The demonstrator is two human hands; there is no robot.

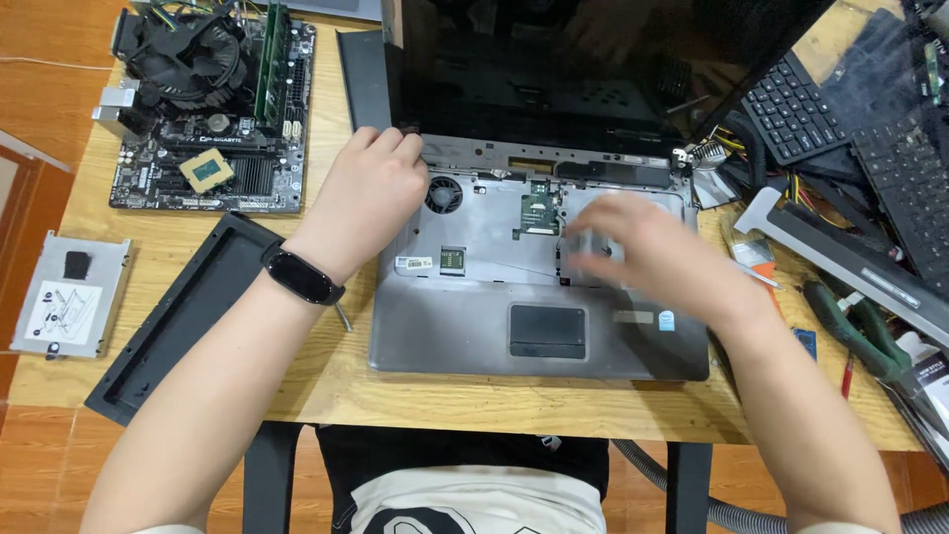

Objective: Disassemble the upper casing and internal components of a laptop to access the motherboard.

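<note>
Over the opened laptop (539, 287) at the middle of the surface (474, 400), the left hand (371, 193) is curled shut at its rear left hinge, bracing; the right hand (643, 252), blurred, fingers loosely spread, hovers above its exposed right bay, holding nothing I can discern. Teardown seems underway.

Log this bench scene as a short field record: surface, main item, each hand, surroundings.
surface: wooden table
main item: open grey laptop, keyboard removed, fan and board exposed
left hand: wears a black wristband, rests at the laptop's upper left by the hinge
right hand: blurred, over the exposed right bay; grip cannot be told
left of laptop: desktop motherboard, black panel, drive caddy
right of laptop: loose keyboards, green-handled pliers
</note>
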